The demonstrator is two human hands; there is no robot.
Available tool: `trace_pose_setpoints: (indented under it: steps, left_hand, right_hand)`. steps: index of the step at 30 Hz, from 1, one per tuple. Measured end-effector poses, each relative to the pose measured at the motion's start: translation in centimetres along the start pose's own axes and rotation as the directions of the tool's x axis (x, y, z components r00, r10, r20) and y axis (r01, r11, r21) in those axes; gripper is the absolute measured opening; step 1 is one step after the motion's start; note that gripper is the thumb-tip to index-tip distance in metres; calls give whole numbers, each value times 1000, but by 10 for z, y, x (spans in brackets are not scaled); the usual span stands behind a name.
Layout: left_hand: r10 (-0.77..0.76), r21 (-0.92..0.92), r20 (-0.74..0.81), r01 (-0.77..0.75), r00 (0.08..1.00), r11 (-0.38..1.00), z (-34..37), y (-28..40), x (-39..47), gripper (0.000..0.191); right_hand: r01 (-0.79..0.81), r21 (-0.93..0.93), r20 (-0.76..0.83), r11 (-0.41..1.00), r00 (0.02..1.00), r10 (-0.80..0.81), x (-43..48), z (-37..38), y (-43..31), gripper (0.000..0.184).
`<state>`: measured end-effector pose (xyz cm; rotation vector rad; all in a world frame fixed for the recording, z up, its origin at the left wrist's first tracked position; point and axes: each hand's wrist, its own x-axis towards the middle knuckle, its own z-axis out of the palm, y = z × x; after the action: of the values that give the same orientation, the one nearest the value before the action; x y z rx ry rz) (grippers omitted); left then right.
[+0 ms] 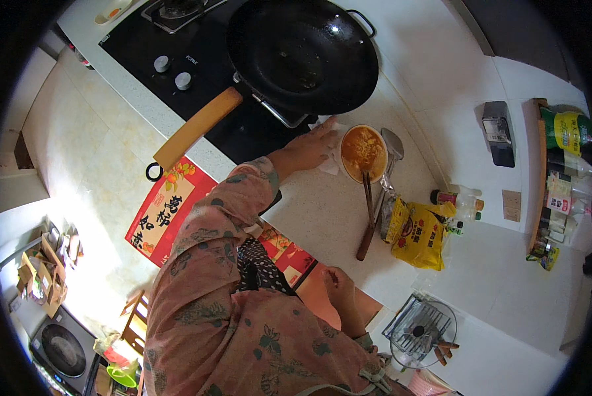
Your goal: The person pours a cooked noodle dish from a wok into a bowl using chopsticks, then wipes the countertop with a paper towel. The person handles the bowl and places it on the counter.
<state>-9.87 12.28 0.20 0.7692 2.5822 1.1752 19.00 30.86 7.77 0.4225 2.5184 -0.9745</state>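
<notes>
My left hand (312,146) reaches across the counter and presses on a crumpled white tissue (331,165) beside the hob. Just right of it stands a bowl of orange-red soup (364,151) with pale bits floating in it. A pair of dark chopsticks (369,200) leans out of the bowl. Along the bowl's far side lies a wok spatula (394,143), its wooden handle towards me. My right hand (339,287) is curled near my body at the counter's front edge, and I see nothing in it.
A black wok (301,59) with a wooden handle (197,128) sits on the black gas hob (172,106), the handle jutting past the counter edge. Yellow packets (419,235) and small bottles (457,200) stand by the wall. A round glass lid (423,336) lies over a rack.
</notes>
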Motion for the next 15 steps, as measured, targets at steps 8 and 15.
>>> trace_pose_setpoints:
  steps: [8,15]
  left_hand:
    - [-49,469,-7,47,999,882,14,-3,20,50]
    - [104,521,13,-96,994,848,38,-19,28,48]
  right_hand:
    - [3,63,-21,998,1000,-2,-8,9,-3,17]
    - [-87,-37,34,995,995,89,-14,4,10,21]
